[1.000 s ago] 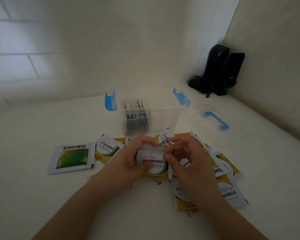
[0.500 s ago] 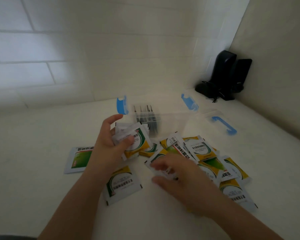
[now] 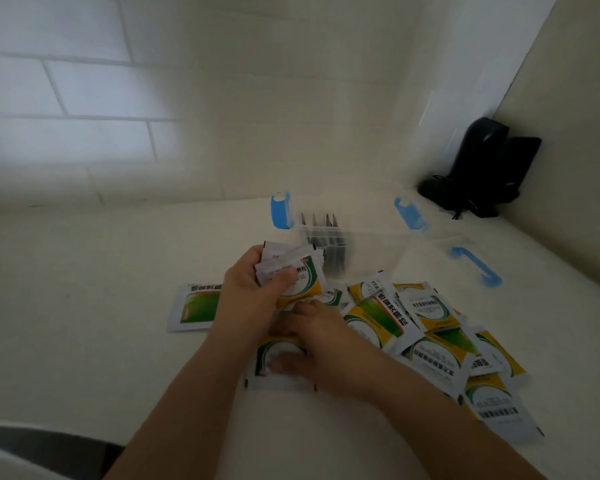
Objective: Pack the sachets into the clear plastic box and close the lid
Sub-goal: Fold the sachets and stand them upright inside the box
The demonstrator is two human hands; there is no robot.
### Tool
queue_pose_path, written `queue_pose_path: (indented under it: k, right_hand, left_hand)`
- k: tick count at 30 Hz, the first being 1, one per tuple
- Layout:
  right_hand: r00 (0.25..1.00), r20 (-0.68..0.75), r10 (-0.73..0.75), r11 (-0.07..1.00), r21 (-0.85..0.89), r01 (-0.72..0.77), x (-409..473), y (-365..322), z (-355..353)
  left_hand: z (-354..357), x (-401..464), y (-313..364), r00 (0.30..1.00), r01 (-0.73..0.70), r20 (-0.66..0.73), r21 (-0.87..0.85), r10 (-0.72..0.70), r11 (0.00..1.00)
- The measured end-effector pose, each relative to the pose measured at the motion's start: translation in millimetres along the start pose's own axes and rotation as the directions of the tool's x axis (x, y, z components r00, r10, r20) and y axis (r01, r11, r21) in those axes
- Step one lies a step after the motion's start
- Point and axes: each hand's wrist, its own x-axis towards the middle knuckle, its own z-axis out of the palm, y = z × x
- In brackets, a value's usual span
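Pressing down with my right hand [image 3: 317, 344], I have its fingers flat on one sachet [image 3: 274, 358] lying on the white table [image 3: 84, 306], nearest to me; whether they pinch it or only rest on it I cannot tell. Just beyond, my left hand [image 3: 253, 289] holds a small bunch of sachets [image 3: 291, 271], thumb clamped across the front. To the right a loose heap of sachets [image 3: 430, 327] spreads over the table, and one green sachet [image 3: 196, 306] lies flat to the left, partly behind my left wrist. Farther back stands the clear plastic box [image 3: 354, 244], open, with dark packets [image 3: 321, 233] upright in its left end and blue clips [image 3: 280, 210] at both ends. Its lid [image 3: 465, 251] lies just to the right. A black device [image 3: 482, 168] sits in the far corner.
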Motion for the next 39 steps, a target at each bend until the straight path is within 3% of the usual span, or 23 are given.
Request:
queue_pose_path:
  k: [3,5,6,9,10,12,16,18,21,23,26,30,34,39]
  right_hand:
    - [0.999,-0.027,0.023,0.994,0.103,-0.021,-10,-2,-15]
    - [0.982,-0.082,0.170,0.935,0.328,-0.134,-22,1,-26]
    - [0.960,-0.107,0.258,0.853,0.492,-0.174,-27,4,-31]
    - [0.889,-0.102,0.446,0.410,0.906,-0.102,-37,12,-31]
    - [0.862,-0.106,0.496,0.320,0.945,-0.067,-38,14,-29]
    - [0.800,-0.139,0.584,0.257,0.966,-0.020,-38,14,-25]
    - [0.701,-0.276,0.657,0.356,0.934,0.034,-36,16,-17]
    - [0.666,-0.389,0.636,0.514,0.858,0.009,-35,14,-13]
    - [0.664,-0.504,0.553,0.725,0.683,-0.085,-34,12,-7]
    - [0.653,-0.512,0.559,0.749,0.649,-0.132,-33,12,-5]
    - [0.630,-0.522,0.575,0.726,0.680,-0.099,-32,12,-3]
    - [0.723,-0.472,0.505,0.684,0.729,-0.001,-32,10,-2]
    - [0.789,-0.420,0.447,0.682,0.731,0.003,-35,4,3]
    - [0.906,-0.260,0.334,0.837,0.525,-0.157,-36,-7,12]
  left_hand:
    - [0,-1,1,0.999,0.036,-0.003,-0.027,-0.036,0.999]
    - [-2,1,3,0.993,0.117,-0.014,-0.093,-0.119,0.989]
    - [-2,1,3,0.988,0.150,-0.005,-0.130,-0.152,0.980]
    - [4,-2,3,0.985,0.162,0.083,-0.135,-0.151,0.978]
    - [8,-5,3,0.983,0.150,0.120,-0.117,-0.136,0.982]
    - [14,-10,1,0.979,0.143,0.164,-0.099,-0.125,0.985]
    - [18,-10,-3,0.970,0.185,0.184,-0.139,-0.158,0.973]
    - [19,-11,-4,0.965,0.192,0.212,-0.169,-0.155,0.967]
    - [23,-15,-6,0.968,0.112,0.232,-0.070,-0.093,0.991]
    - [24,-17,-5,0.973,0.028,0.229,0.036,-0.036,0.999]
    - [25,-19,0,0.935,-0.047,0.354,0.048,0.027,0.998]
    - [17,-18,11,0.915,-0.051,0.402,0.024,0.037,0.998]
    - [-6,-25,13,0.865,-0.075,0.499,0.043,0.044,0.996]
    - [-29,-45,-3,0.899,-0.119,0.437,0.179,0.029,0.977]
